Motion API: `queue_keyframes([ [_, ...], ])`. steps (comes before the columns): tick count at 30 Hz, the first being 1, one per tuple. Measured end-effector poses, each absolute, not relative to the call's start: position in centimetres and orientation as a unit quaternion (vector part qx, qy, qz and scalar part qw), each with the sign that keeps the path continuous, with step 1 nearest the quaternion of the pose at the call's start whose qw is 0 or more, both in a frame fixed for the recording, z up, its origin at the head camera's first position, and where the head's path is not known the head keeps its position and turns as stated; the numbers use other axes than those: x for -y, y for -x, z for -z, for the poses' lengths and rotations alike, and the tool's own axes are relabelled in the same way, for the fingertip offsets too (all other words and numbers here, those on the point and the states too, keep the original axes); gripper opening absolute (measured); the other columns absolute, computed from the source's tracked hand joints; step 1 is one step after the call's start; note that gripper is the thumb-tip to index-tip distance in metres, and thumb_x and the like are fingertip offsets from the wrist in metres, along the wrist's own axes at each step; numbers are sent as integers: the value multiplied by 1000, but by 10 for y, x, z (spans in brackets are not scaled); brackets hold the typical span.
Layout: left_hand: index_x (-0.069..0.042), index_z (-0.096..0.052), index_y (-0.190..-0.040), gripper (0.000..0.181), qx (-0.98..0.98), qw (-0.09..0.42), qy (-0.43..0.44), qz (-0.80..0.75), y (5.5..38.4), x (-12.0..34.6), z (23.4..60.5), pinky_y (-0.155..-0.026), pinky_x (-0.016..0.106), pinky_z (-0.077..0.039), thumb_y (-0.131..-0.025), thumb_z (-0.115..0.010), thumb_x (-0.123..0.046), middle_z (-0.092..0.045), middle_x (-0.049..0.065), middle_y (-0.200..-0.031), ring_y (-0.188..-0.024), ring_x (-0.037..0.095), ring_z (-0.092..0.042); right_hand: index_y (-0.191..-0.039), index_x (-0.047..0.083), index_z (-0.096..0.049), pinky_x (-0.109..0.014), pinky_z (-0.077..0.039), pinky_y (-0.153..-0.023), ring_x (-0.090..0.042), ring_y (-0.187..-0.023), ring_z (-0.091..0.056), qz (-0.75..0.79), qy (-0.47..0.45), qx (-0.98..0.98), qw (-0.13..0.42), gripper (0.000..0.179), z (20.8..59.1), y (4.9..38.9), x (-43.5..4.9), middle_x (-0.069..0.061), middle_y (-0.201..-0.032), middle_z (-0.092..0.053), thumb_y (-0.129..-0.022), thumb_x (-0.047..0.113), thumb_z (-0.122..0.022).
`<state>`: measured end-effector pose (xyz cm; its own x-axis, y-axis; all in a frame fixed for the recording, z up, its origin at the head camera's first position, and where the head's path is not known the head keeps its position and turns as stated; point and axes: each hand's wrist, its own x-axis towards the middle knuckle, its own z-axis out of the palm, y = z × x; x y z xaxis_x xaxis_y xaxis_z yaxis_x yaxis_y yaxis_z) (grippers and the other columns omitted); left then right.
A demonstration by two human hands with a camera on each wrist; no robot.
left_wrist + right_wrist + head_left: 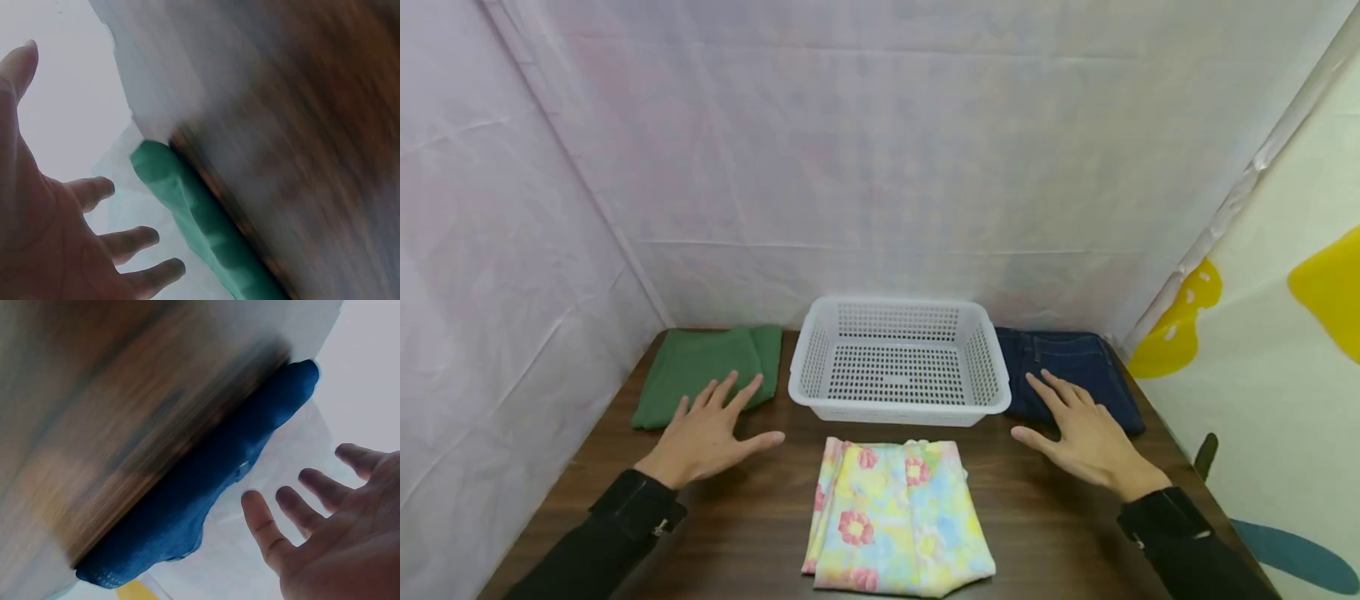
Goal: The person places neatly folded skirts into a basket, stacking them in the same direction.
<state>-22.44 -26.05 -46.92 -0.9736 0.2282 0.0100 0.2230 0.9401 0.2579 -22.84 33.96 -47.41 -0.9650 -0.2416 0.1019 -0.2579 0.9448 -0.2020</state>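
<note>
My left hand (707,437) is spread with straight fingers and holds nothing; in the head view its fingertips overlap the near edge of a folded green cloth (700,362). The left wrist view shows a gap between the fingers and the green cloth (200,225). On the other side, my right hand (1086,437) is likewise spread and holds nothing, nearest to folded dark blue jeans (1075,358). These jeans (181,506) stand apart from its fingers in the right wrist view. Between the hands lies a folded flower-print cloth (887,525) in yellow, pink and blue.
A white perforated plastic basket (898,414) stands at the back middle of the brown wooden table (745,533), between the green cloth and the jeans. White sheeting (880,167) rises behind and to the left; a white panel with yellow shapes (1262,400) borders the right.
</note>
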Motion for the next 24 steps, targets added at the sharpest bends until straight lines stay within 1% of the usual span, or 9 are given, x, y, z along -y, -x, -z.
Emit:
queue_keyframes([
  [4, -21, -35, -186, 109, -984, 9, -121, -129, 217, 251, 470, -128, 95, -27, -105, -58, -90, -30, 31, -190, -168, 68, -36, -184, 12, -36, -93, -40, -121, -60, -164, -45, -110, -126, 985, 40, 108, 474, 221, -332, -23, -188, -39, -108, 84, -61],
  [8, -19, -38, -184, 109, -983, 15, -124, -134, 209, 242, 470, -128, 93, -30, -105, -57, -91, -32, 30, -189, -167, 67, -40, -180, 5, -41, -85, -50, -118, -60, -160, -51, -115, -126, 985, 39, 109, 475, 215, -324, -27, -181, -48, -108, 83, -62],
  [12, -19, -41, -183, 109, -982, 30, -123, -143, 202, 234, 470, -126, 91, -36, -104, -57, -92, -35, 29, -188, -164, 66, -43, -177, 5, -47, -78, -58, -112, -58, -156, -55, -120, -125, 984, 32, 106, 477, 209, -317, -27, -175, -54, -108, 83, -62],
  [17, -18, -45, -181, 109, -981, 47, -130, -140, 194, 220, 474, -119, 89, -46, -104, -54, -94, -44, 28, -183, -160, 64, -50, -171, 4, -54, -75, -64, -103, -56, -153, -58, -144, -120, 982, 3, 99, 481, 201, -307, -25, -167, -58, -109, 81, -61],
  [19, -17, -49, -180, 108, -980, 49, -134, -136, 190, 213, 475, -117, 88, -48, -104, -55, -94, -48, 26, -180, -158, 62, -53, -170, 5, -56, -73, -64, -103, -52, -151, -61, -164, -116, 979, -17, 95, 483, 197, -302, -24, -164, -59, -111, 80, -60],
  [24, -14, -57, -174, 109, -979, 48, -150, -133, 182, 197, 477, -113, 85, -53, -102, -57, -95, -58, 22, -171, -150, 53, -62, -163, 10, -64, -64, -66, -101, -38, -137, -70, -198, -112, 973, -48, 85, 485, 186, -287, -17, -153, -64, -111, 78, -62],
])
